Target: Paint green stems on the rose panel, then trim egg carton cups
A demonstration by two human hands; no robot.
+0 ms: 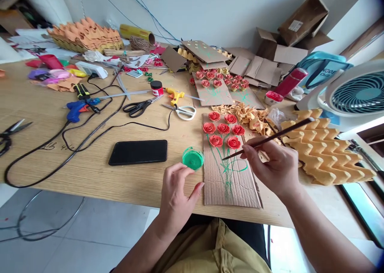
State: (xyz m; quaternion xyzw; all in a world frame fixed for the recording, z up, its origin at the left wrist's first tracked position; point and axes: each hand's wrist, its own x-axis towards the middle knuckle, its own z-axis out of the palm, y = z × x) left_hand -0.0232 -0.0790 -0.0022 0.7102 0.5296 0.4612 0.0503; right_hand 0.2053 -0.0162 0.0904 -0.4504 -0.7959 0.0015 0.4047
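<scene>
In my right hand [274,165] is a dark, slim paintbrush [279,135], pinched between thumb and fingers. Its tip points down at a piece of corrugated cardboard [216,191] marked with green painted stems. Several red paper roses [223,128] sit on the upper part of that cardboard. Left of it stands a small round lid of green paint [192,159]. My left hand [180,193] hovers just below the lid, fingers curved and apart, with nothing in them. Whether the left fingertips touch the lid I cannot tell.
A black phone [138,152] lies on the left. Beyond it are black-handled scissors [141,107], a yellow glue gun [175,96], a blue glue gun [78,110] and looping cables. Egg trays [324,149] and a fan [357,91] stand at right. More rose-covered cardboard [213,93] lies behind.
</scene>
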